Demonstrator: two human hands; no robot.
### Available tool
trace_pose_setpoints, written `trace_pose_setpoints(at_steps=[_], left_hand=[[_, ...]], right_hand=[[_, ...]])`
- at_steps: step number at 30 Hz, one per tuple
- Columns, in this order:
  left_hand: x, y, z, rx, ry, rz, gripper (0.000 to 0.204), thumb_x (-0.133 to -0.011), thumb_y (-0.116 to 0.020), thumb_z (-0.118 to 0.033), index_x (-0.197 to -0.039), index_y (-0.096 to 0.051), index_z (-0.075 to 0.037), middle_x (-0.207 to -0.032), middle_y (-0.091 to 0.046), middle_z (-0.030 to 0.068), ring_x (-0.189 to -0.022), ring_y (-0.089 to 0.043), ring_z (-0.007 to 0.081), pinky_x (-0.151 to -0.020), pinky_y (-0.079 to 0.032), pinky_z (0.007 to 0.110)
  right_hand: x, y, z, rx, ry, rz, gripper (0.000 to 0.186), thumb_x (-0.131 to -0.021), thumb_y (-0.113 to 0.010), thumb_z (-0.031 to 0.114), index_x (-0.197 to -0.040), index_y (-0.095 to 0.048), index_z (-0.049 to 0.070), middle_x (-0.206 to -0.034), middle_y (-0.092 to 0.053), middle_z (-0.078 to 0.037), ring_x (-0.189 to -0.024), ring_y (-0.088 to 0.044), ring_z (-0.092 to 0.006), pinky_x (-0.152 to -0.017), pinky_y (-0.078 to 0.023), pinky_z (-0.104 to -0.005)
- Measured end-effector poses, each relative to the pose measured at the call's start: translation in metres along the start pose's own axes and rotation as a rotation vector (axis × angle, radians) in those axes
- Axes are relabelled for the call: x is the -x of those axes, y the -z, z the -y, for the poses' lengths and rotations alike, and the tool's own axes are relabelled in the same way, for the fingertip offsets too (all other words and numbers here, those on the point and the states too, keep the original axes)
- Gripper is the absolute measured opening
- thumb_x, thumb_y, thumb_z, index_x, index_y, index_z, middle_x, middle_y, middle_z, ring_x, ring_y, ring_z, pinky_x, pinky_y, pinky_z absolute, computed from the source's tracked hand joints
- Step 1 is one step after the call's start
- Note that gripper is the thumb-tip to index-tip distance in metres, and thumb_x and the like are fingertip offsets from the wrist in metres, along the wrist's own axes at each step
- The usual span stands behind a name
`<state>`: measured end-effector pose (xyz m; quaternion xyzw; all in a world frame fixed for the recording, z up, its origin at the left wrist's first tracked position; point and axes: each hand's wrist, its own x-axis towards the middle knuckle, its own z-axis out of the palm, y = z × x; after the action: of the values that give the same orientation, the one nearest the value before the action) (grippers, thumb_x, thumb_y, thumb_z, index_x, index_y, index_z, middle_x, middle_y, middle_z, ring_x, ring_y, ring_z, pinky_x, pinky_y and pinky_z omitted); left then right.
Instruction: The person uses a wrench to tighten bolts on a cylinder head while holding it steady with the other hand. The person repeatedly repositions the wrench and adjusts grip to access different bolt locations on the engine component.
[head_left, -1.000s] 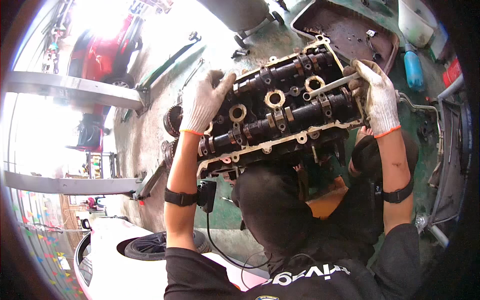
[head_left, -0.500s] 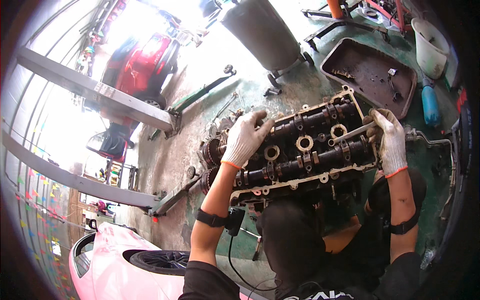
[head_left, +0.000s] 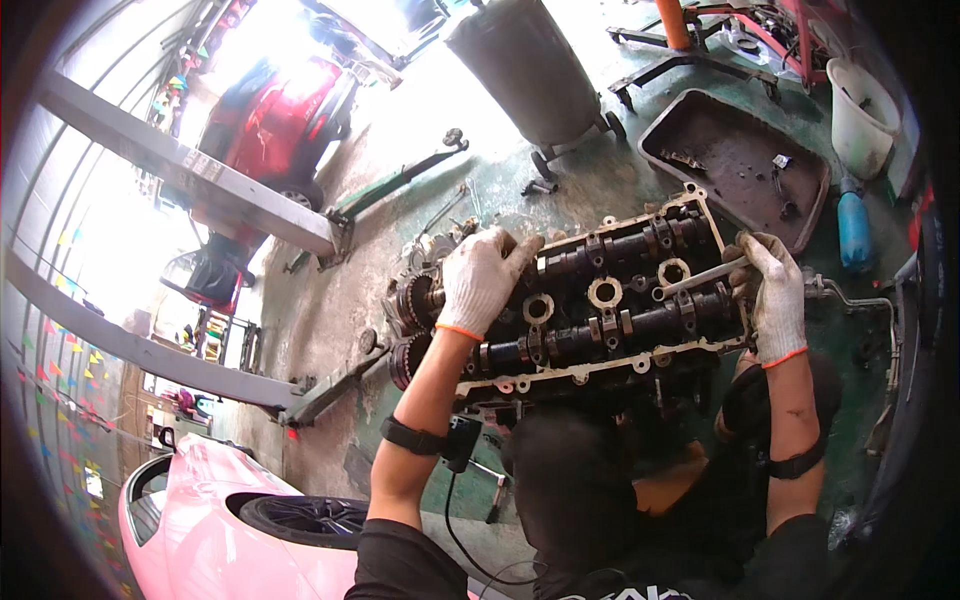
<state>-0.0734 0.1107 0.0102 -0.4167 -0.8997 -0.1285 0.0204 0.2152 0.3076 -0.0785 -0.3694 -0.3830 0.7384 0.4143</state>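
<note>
A cylinder head [head_left: 578, 372] with two dark camshafts lies in front of me, sprockets [head_left: 408, 362] at its left end. My left hand [head_left: 478, 282], in a white knit glove, is at the left part of the far camshaft [head_left: 625, 243]. Its fingers are bent and close together; whatever they grip is hidden beneath them. At the right end, my right hand [head_left: 778, 300], gloved too, is closed around a ring wrench [head_left: 705, 276]. The wrench points left over the head, its ring end beside the round opening [head_left: 673, 272] between the camshafts.
Beyond the head stands a dark tray [head_left: 715, 125] with loose parts, near a white bucket [head_left: 862, 125] and blue bottle [head_left: 854, 225]. A grey tank [head_left: 525, 75] on wheels is at the back. Lift arms [head_left: 400, 183] cross the floor; a pink car [head_left: 220, 520] is at lower left.
The whole view has shifted slightly. My left thumb and fingers have come closer together at the far camshaft. My right hand still holds the wrench in nearly the same place.
</note>
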Motion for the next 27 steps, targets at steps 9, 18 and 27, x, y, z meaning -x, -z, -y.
trace_pose_setpoints(at_steps=[9,18,27], left_hand=[[0.001,-0.002,-0.003,-0.164,-0.129,-0.021,0.038,-0.098,-0.063,-0.041,-0.098,-0.076,-0.005,-0.094,-0.075,0.019,-0.088,-0.072,0.0316,-0.082,-0.055,0.043],[-0.004,-0.016,0.0,-0.101,-0.025,-0.199,0.042,-0.096,-0.067,-0.041,-0.076,-0.073,-0.005,-0.06,-0.065,0.0127,-0.053,-0.061,0.0193,-0.06,-0.052,0.041],[0.033,0.054,-0.04,0.427,0.125,-0.152,0.045,-0.096,-0.07,-0.041,-0.1,-0.077,0.003,-0.082,-0.074,0.0064,-0.07,-0.062,0.0102,-0.068,-0.05,0.026]], right_hand=[[-0.006,0.002,-0.005,-0.022,-0.015,-0.006,0.016,-0.098,-0.067,0.017,-0.109,-0.068,0.006,-0.093,-0.074,-0.011,-0.062,-0.061,-0.0102,-0.053,-0.047,-0.0219],[-0.009,0.006,-0.006,-0.044,-0.027,0.044,0.018,-0.1,-0.064,0.014,-0.111,-0.066,0.0,-0.092,-0.074,-0.015,-0.062,-0.062,-0.0132,-0.053,-0.048,-0.0251],[-0.002,0.004,-0.003,-0.05,0.076,0.119,0.017,-0.101,-0.065,0.015,-0.111,-0.067,0.001,-0.093,-0.075,-0.014,-0.065,-0.068,-0.0129,-0.054,-0.054,-0.0229]])
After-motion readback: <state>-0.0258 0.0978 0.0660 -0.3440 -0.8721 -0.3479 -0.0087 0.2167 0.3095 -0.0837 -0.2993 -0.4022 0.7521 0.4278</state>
